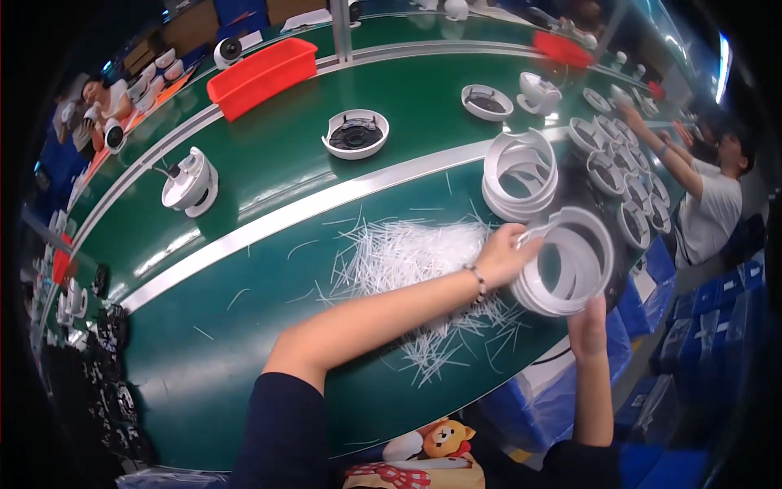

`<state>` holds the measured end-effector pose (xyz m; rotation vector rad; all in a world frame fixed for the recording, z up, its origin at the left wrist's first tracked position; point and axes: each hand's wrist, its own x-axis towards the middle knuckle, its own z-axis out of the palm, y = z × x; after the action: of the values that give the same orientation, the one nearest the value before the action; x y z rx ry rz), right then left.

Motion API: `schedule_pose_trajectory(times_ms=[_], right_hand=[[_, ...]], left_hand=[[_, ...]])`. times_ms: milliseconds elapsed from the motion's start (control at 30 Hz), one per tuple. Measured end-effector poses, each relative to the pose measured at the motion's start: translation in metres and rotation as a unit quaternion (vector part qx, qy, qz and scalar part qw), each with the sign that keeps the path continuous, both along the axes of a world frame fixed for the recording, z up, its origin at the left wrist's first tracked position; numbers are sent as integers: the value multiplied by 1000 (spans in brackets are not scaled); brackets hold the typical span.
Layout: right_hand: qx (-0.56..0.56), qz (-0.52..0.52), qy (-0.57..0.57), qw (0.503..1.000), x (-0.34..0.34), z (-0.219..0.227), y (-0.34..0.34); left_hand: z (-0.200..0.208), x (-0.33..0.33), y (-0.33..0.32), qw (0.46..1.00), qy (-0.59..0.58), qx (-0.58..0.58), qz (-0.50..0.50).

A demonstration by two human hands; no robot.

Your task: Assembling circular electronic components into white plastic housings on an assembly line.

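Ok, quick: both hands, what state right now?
Left hand: closed on the white ring stack, at its rim.
Right hand: at the stack's lower edge; grip can't be told.

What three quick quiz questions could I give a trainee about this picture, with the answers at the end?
1. What does the left hand grip?
A) a red bin
B) a stack of white rings
C) a single white strip

2. True or false: the pile of loose white strips lies inside a red bin.

3. Which wrist wears the bracelet?

Key:
1. B
2. False; it lies on the green tabletop
3. The left wrist
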<state>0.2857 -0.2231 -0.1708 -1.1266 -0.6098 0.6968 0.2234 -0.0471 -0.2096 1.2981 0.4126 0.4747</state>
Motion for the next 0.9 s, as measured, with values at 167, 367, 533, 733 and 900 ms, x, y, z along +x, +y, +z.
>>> schedule_pose_trajectory(times_ms=[167, 367, 533, 733, 900], right_hand=[[-3, -76, 42, 996, 18, -11, 22], [-75, -213, -335, 915, 3, -17, 39], [58, -219, -575, 786, -82, 57, 68], [270, 84, -628, 724, -216, 75, 160], [426, 270, -569, 649, -330, 78, 189]], left_hand=[[18, 13, 8, 959, 85, 270, 4], [38, -55, 29, 908, -39, 372, 190], [197, -308, 11, 842, -271, 433, 172], [229, -392, -85, 486, -399, 649, 428], [245, -460, -144, 626, -287, 656, 308]])
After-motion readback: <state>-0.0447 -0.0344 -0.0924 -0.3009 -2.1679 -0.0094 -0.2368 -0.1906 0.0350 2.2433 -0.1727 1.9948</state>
